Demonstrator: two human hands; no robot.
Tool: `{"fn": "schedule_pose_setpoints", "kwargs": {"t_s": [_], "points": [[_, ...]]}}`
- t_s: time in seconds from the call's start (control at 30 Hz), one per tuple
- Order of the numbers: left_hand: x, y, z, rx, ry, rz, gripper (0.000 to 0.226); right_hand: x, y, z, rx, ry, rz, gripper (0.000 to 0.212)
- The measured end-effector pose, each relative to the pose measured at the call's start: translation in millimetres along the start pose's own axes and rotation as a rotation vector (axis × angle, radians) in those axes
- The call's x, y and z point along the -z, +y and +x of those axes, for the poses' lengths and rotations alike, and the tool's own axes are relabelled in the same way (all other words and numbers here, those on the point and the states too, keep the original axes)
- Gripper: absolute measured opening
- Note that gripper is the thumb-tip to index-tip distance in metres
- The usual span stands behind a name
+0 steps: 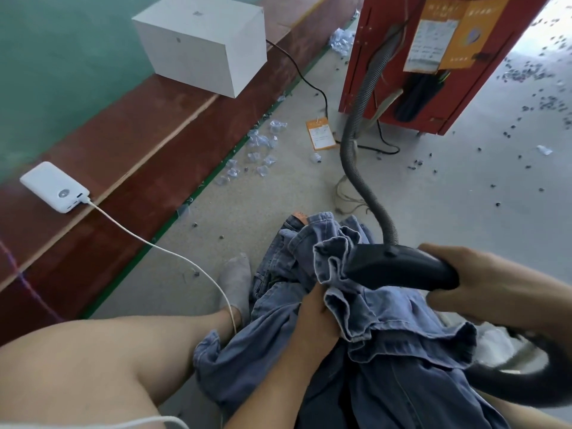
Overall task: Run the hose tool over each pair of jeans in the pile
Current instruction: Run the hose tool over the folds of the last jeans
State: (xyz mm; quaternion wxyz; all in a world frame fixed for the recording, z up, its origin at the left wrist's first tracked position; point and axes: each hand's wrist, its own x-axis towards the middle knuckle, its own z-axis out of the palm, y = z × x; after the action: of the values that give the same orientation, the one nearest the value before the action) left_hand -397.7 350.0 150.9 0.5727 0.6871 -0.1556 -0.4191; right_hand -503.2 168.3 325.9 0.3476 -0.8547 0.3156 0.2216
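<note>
A pair of blue jeans (pixel 399 332) lies bunched across my lap and spills onto the floor ahead. My left hand (pixel 315 317) grips a gathered fold of the denim from below, its fingers tucked under the cloth. My right hand (pixel 483 277) holds the black handle of the hose tool (pixel 399 267), thumb on top. The tool's front end pushes into the bunched fabric next to my left hand. Its grey ribbed hose (pixel 356 140) curves away to the red cabinet (pixel 433 57).
My bare left leg (pixel 93 366) and grey-socked foot (pixel 236 280) stretch forward. A white power bank (pixel 54 187) and a white box (pixel 201 41) sit on the red-brown bench on the left. A white cable (pixel 173 252) crosses the floor. Plastic scraps, an orange tag (pixel 320 133) and dark bits litter the concrete.
</note>
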Motion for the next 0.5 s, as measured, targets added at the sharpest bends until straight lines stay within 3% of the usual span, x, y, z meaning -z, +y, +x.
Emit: {"fn": "schedule_pose_setpoints", "kwargs": {"t_s": [0.13, 0.2, 0.33, 0.4, 0.5], "points": [[5, 3, -11, -0.070, -0.029, 0.056, 0.031, -11, -6, 6, 0.058, 0.106, -0.021, 0.032], [9, 2, -15, -0.147, -0.051, 0.017, 0.036, -7, -3, 4, 0.043, 0.207, 0.049, 0.033], [8, 3, -20, -0.188, -0.023, -0.152, 0.023, 11, 12, -9, -0.006, 0.393, 0.166, 0.039], [7, 1, -18, -0.183, -0.027, -0.183, 0.023, 20, 19, -17, -0.033, 0.328, 0.177, 0.037], [7, -3, -17, -0.212, -0.048, -0.177, 0.022, 23, 26, -20, -0.108, 0.103, 0.117, 0.035]]}}
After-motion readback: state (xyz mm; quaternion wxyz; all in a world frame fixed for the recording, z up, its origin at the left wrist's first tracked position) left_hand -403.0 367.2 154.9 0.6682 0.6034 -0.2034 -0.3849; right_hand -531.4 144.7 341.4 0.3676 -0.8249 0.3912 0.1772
